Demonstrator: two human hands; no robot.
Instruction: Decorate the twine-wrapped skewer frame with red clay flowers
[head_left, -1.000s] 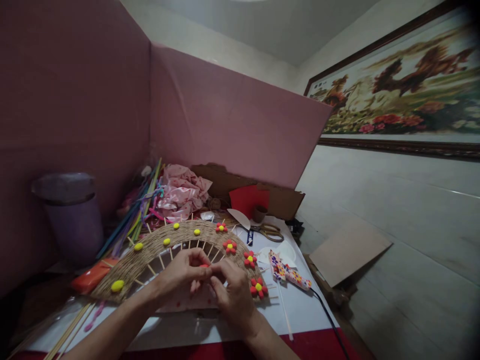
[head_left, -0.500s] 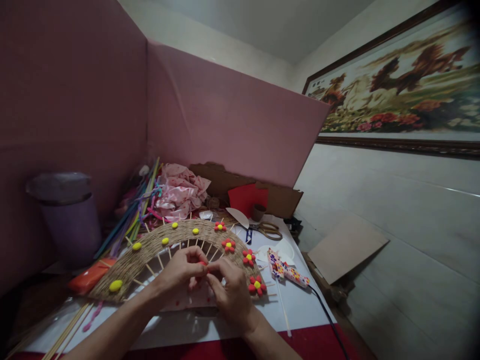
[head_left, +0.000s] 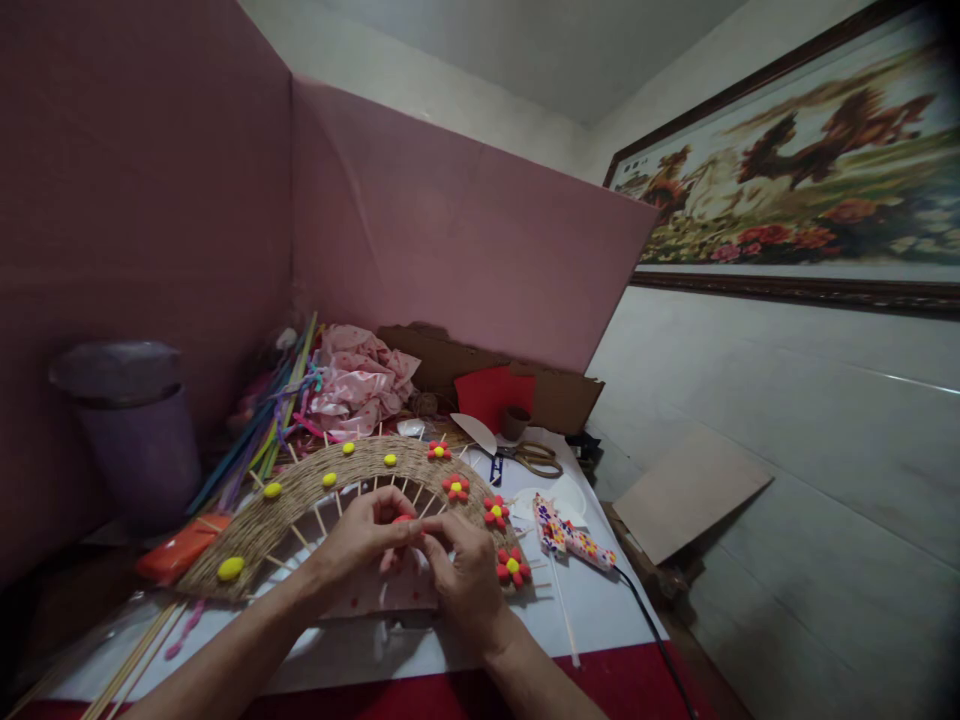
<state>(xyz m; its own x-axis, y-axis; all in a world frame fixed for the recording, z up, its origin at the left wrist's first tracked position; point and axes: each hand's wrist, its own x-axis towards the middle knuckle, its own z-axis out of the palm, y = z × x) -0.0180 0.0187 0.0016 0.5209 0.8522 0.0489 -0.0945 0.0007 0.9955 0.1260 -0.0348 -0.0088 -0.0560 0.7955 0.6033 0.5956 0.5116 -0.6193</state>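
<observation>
My left hand (head_left: 360,545) and my right hand (head_left: 465,575) meet over the table, fingertips pinched together on a small red clay piece (head_left: 403,520). Under them lies a woven arch of twine on wooden sticks (head_left: 300,490). The arch carries yellow clay dots (head_left: 230,568) on its left side and red clay flowers with yellow centres (head_left: 512,567) on its right side. A block of orange-red clay (head_left: 176,550) lies left of the arch.
A patterned glue gun (head_left: 570,540) with a black cable lies right of my hands, scissors (head_left: 536,458) behind it. Coloured sticks (head_left: 262,430), crumpled pink fabric (head_left: 360,385), red paper (head_left: 495,395), a purple bucket (head_left: 131,430) and a pink board (head_left: 465,230) stand behind.
My hands stay pinched on the red clay piece and work it slightly; the view has shifted a little, nothing else on the table has moved.
</observation>
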